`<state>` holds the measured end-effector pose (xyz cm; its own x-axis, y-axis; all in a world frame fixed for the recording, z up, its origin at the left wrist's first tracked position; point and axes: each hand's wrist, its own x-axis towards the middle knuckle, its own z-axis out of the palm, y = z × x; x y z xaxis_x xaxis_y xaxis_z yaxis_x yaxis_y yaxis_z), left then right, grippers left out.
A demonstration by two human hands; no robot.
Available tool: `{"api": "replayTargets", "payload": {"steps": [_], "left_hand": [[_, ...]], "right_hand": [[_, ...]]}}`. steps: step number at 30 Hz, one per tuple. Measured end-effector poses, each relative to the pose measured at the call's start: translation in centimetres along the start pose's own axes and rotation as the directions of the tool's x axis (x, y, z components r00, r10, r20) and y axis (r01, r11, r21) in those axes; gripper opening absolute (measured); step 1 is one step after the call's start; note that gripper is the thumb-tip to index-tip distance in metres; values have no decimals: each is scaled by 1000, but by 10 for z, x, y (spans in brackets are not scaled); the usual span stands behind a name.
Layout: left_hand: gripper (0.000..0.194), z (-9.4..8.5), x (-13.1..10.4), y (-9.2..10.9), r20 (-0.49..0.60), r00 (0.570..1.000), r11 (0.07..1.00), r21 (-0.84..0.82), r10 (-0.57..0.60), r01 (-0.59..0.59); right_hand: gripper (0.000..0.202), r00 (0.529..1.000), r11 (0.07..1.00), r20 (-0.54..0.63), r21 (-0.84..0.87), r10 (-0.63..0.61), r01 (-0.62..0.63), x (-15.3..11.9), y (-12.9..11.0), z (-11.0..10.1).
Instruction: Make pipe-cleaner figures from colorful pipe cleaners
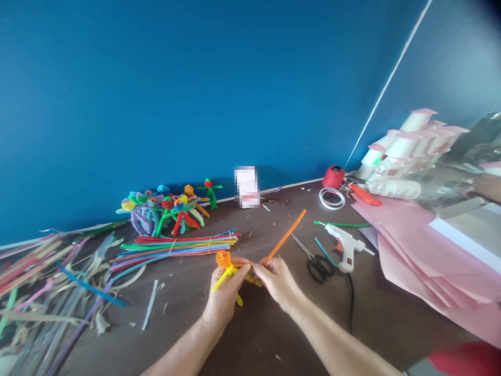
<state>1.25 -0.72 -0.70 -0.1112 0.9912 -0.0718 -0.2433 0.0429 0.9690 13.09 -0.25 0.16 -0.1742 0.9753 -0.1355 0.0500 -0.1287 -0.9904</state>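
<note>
In the head view, my left hand [224, 292] is closed around a small pipe cleaner figure [223, 259] with an orange coiled head and yellow limbs. My right hand [278, 279] pinches an orange pipe cleaner [287, 235], whose free end sticks up to the right. The fingertips of both hands nearly meet where the orange stem runs toward the figure; the exact join is partly hidden by the fingers. Black-handled scissors [320, 268] lie just right of my right hand. Behind my left hand rests a bundle of coloured pipe cleaners [188, 244].
Finished pipe cleaner figures [168, 206] stand along the blue wall. A white glue gun [346, 245], red thread spool [333, 176], tape roll [332, 198] and pink sheets [415, 245] are at the right. Loose strips and pipe cleaners [90, 284] cover the left. Stacked white cups [410, 138] stand back right.
</note>
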Motion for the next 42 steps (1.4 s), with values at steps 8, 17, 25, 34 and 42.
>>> {"api": "replayTargets", "payload": {"steps": [8, 17, 25, 34, 42], "left_hand": [[15, -1, 2, -1, -14, 999, 995, 96, 31, -29], [8, -9, 5, 6, 145, 989, 936, 346, 17, -67], [15, -9, -1, 18, 370, 899, 972, 112, -235, 208], [22, -7, -2, 13, 302, 892, 924, -75, -337, 374], [13, -7, -2, 12, 358, 893, 933, -125, -274, 337]], "right_hand": [[30, 977, 977, 117, -98, -176, 188, -8, -10, -2], [29, 952, 925, 90, -224, -294, 307, -9, -12, -8], [26, 978, 973, 76, 144, -193, 181, -1, -7, -11], [22, 995, 962, -10, 255, -97, 96, 3, -2, -9], [23, 998, 972, 34, 232, -43, 34, 2, 0, -5]]}}
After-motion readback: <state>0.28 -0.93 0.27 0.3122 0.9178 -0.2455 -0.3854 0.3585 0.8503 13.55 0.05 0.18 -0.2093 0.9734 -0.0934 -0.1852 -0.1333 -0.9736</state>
